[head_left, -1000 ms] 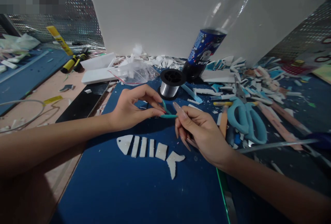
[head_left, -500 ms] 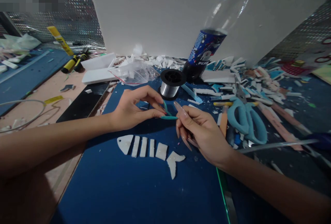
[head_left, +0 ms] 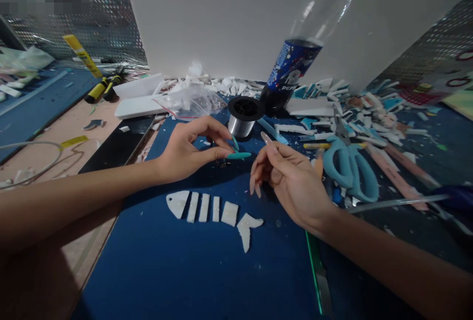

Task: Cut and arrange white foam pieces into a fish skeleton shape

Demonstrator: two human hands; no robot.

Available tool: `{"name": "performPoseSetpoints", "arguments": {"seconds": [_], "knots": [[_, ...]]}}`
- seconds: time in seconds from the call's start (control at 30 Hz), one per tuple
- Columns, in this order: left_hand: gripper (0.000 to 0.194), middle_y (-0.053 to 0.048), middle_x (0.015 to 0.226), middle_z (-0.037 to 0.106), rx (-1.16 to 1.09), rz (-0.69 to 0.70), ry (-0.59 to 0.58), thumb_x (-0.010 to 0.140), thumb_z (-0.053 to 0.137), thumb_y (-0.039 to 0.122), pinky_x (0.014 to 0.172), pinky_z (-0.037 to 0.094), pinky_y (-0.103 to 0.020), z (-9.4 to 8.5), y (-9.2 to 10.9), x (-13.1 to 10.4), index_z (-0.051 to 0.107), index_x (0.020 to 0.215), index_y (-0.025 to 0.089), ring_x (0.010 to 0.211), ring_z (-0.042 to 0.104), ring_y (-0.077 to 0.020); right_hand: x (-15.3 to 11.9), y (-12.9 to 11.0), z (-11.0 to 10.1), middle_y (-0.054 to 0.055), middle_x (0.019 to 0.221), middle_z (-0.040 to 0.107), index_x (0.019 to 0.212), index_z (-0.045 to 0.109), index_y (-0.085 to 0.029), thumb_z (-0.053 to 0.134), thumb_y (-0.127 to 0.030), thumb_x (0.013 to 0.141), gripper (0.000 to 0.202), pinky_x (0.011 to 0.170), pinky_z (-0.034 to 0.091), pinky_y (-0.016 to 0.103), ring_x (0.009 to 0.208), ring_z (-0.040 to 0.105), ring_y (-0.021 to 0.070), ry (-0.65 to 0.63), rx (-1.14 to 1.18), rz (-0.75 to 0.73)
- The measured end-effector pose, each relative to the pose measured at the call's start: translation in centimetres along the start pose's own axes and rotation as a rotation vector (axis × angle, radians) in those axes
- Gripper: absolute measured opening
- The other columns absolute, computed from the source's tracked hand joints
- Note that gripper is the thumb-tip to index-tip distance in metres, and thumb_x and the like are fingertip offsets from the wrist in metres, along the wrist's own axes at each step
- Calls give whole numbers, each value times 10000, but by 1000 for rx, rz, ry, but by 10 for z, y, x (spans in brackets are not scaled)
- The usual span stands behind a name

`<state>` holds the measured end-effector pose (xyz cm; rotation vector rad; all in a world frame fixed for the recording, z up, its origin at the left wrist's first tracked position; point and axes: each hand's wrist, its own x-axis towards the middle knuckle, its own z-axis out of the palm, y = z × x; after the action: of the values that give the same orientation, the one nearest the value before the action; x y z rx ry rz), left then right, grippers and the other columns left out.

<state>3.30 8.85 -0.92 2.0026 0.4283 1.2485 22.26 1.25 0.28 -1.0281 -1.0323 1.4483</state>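
My left hand (head_left: 201,147), with long teal nails, is bent in a pinch above the blue mat (head_left: 177,271); small shiny bits show below its fingers, too small to make out. To its right my right hand (head_left: 288,175) hovers with curled fingers, its thumb raised and apart, and nothing visible in it. Below the hands lies a row of white pieces shaped like a fish: a head with a hole (head_left: 178,204), narrow strips (head_left: 204,208), a squarish piece (head_left: 229,213) and a forked tail (head_left: 247,229). A spool of clear thread (head_left: 242,125) stands just behind my left hand.
A tilted Pepsi bottle (head_left: 291,69) stands at the back among white and blue scraps (head_left: 354,123). Blue-handled scissors (head_left: 349,167) lie right. A plastic bag (head_left: 190,102), yellow-black pliers (head_left: 99,89) and a black slab (head_left: 120,147) are left.
My right hand has drawn away from the left fingertips, and its thumb has lifted. Small shiny bits now show beneath my left fingers. The view has shifted slightly.
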Motion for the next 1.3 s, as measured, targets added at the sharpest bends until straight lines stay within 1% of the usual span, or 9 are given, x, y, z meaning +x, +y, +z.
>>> {"name": "performPoseSetpoints", "arguments": {"seconds": [0.13,0.27,0.43,0.67,0.73,0.83,0.97,1.13,1.3], "knots": [[213,-21,725,725,15,-47,9,775,760,233,666,601,-214,0,0,1,622,907,139,679,713,-129,1,0,0,-8,557,622,670,598,-188,516,-360,936,328,432,486,217,459,597,111,4,-7,2],[196,-34,780,716,71,-29,-12,803,732,260,669,587,-212,0,-1,1,643,932,143,716,701,-128,1,1,0,-18,534,616,668,583,-188,516,-325,939,311,423,481,213,432,584,106,-25,17,-10],[152,-38,811,700,181,11,-36,856,655,192,640,543,-193,-1,-1,3,659,1001,147,708,649,-104,1,3,1,-26,536,614,664,583,-191,561,-368,913,306,433,496,218,422,576,100,-44,-1,-23],[54,-32,741,660,228,119,-61,869,647,190,590,486,-220,-3,-2,6,685,847,158,670,593,-107,1,3,1,-27,541,616,688,578,-193,555,-410,913,313,430,485,212,427,578,97,-61,-55,-35],[27,-33,785,638,235,192,-41,856,663,180,625,498,-234,-3,-2,6,689,849,179,727,596,-115,2,3,0,-32,544,612,691,579,-195,561,-399,911,301,428,487,206,430,578,94,-80,-31,-38],[39,-58,951,601,309,262,-11,847,672,194,665,506,-262,-3,-1,5,699,836,220,893,598,-150,2,4,0,-39,550,602,691,584,-198,579,-393,900,285,436,496,206,442,582,92,-88,-21,-38],[68,-75,1059,611,374,320,-71,871,645,238,721,500,-320,-4,-1,6,698,830,251,1006,595,-197,2,3,0,-40,555,603,682,590,-198,621,-407,867,281,429,488,193,447,580,84,-77,-39,-32],[131,-82,1034,664,414,474,-139,913,583,301,773,463,-376,-4,0,8,687,854,246,925,622,-199,0,2,1,-35,535,608,690,582,-197,598,-423,880,296,434,504,199,453,589,95,-90,-81,-5],[88,-56,897,694,370,416,-182,900,608,276,778,480,-352,-1,-3,7,671,857,231,846,621,-178,0,1,2,-35,527,603,691,574,-196,568,-424,901,310,450,496,190,436,568,80,-119,-181,5]]}}
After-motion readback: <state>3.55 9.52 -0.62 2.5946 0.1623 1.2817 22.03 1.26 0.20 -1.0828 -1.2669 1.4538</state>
